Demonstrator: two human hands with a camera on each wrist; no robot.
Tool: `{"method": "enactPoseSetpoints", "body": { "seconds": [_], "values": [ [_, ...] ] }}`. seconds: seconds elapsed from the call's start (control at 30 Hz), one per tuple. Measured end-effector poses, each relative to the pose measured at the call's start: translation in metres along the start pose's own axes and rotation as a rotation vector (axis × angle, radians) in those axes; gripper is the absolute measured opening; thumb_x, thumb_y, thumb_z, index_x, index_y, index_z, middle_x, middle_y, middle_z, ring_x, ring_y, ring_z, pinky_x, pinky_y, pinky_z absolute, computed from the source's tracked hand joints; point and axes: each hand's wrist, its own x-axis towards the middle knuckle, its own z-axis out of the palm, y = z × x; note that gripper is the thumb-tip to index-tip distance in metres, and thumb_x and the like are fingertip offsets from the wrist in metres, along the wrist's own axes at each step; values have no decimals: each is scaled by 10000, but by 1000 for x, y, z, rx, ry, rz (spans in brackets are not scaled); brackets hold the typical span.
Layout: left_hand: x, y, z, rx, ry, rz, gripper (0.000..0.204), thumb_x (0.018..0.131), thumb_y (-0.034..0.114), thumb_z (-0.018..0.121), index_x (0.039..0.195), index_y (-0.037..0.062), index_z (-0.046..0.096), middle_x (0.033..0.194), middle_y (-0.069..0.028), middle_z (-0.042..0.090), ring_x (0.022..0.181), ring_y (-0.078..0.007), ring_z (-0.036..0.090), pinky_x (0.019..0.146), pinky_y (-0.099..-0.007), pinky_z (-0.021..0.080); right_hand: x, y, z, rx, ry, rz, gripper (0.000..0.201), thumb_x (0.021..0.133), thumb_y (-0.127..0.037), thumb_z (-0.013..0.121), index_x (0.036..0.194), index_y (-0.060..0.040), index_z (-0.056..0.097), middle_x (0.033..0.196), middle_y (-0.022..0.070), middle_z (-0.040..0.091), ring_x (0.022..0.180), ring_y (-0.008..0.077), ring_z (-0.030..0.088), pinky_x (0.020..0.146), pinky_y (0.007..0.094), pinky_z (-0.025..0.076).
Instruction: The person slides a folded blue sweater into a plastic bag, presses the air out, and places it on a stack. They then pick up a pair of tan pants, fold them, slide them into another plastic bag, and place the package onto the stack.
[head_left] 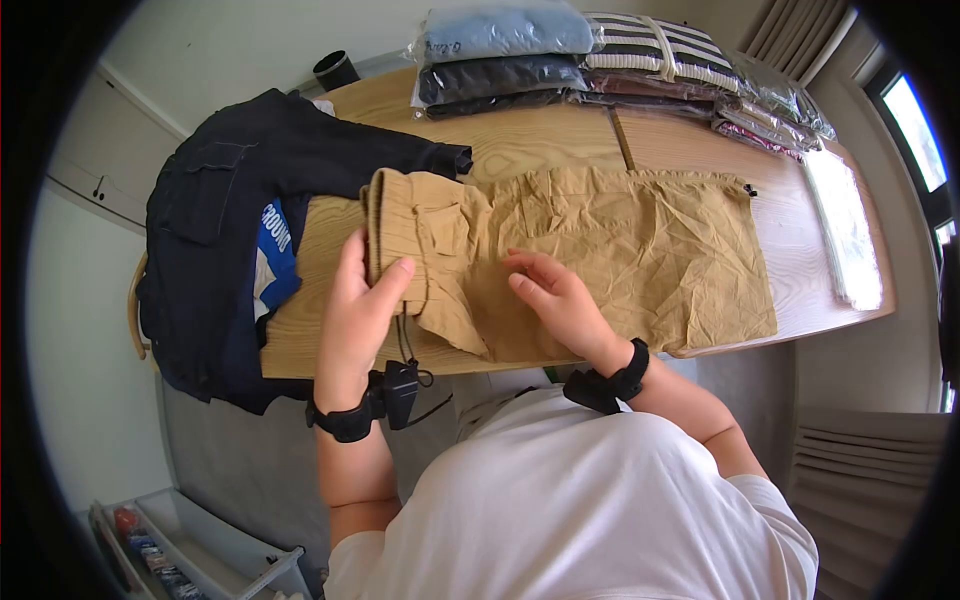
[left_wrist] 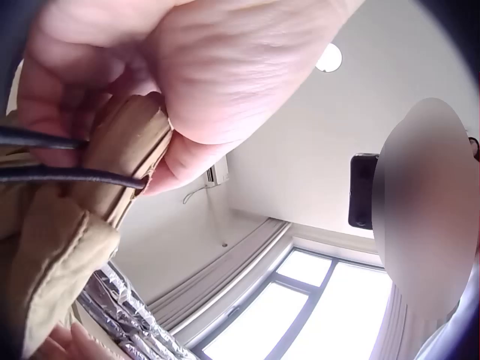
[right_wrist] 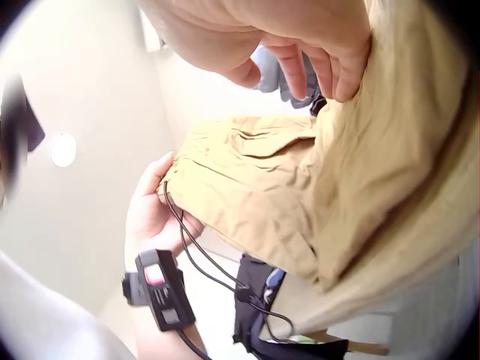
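Note:
Tan cargo trousers (head_left: pixel 640 260) lie sideways across the table, the elastic waistband at the left and the leg ends at the right. My left hand (head_left: pixel 358 310) grips the waistband, thumb on top and fingers around its edge. Black drawcords (head_left: pixel 404 335) hang from the waistband beside my left wrist. In the left wrist view, the bunched waistband (left_wrist: pixel 124 146) sits between thumb and fingers. My right hand (head_left: pixel 560 305) is over the middle of the trousers, its fingers loosely bent. In the right wrist view, its fingertips (right_wrist: pixel 346 86) are right at the tan cloth, pinching nothing.
A dark garment (head_left: pixel 210 200) with a blue-and-white printed piece drapes over the table's left end. Bagged folded clothes (head_left: pixel 505 75) are stacked along the back. Clear plastic bags (head_left: pixel 848 235) lie at the right edge of the wooden table (head_left: pixel 550 145). A grey bin (head_left: pixel 230 535) stands on the floor, lower left.

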Motion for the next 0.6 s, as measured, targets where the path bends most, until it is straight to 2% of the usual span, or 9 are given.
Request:
{"method": "enactPoseSetpoints", "body": {
  "seconds": [0.03,0.07,0.1,0.17,0.2,0.37,0.43,0.53,0.6],
  "values": [
    [2,0,15,84,-40,72,488,912,178,603,1308,-46,426,1102,-84,591,970,-124,564,850,-263,458,2,1,-6,287,39,196,404,950,-306,552,1227,-13,549,1260,161,556,1185,266,519,1010,345,397],
    [4,-3,27,166,-129,47,564,906,230,624,1337,-51,392,1080,-89,589,935,-125,561,824,-263,463,3,9,-8,503,152,204,453,986,-381,470,1239,-11,537,1183,106,601,1081,215,579,960,342,440],
    [6,-6,38,246,-220,23,642,900,282,644,1366,-56,359,1058,-95,587,900,-125,558,797,-264,468,4,13,-14,509,157,205,453,986,-381,470,1239,-11,537,1183,106,601,1081,215,579,960,342,440],
    [11,-21,50,178,-362,-13,721,879,360,669,1395,-24,344,1048,-102,584,865,-132,565,752,-260,469,5,19,-29,1073,158,356,541,984,-474,414,1265,-24,519,1203,109,599,1078,223,587,952,353,454],
    [12,-24,51,182,-329,-9,673,886,341,662,1380,-11,371,1053,-100,586,878,-134,566,754,-262,470,1,-6,-30,1033,297,410,565,975,-500,403,1283,-37,503,1229,107,591,1097,222,582,939,363,469],
    [8,-45,35,240,-242,-2,501,901,246,640,1313,20,465,1092,-103,592,920,-149,574,768,-277,473,-3,-12,-45,1121,236,505,453,959,-345,502,1278,-24,502,1236,118,587,1092,217,585,916,359,483],
    [1,-51,29,431,-228,37,409,894,178,626,1261,37,514,1171,-119,571,1009,-192,566,818,-314,473,-1,-3,-43,834,206,466,400,928,-222,575,1249,7,508,1193,125,601,1061,201,594,887,337,490],
    [-9,-57,28,572,-198,205,387,879,156,629,1239,54,529,1240,-130,537,1105,-244,535,873,-345,460,-2,-18,-42,685,220,422,346,909,-126,595,1203,39,519,1138,117,616,1001,174,600,854,309,491],
    [-13,-60,28,584,-176,205,384,878,155,630,1235,58,529,1254,-134,525,1133,-258,517,893,-358,453,-5,-26,-45,625,229,344,327,917,-121,582,1192,46,522,1123,110,619,983,165,599,852,301,485]
  ]
}}
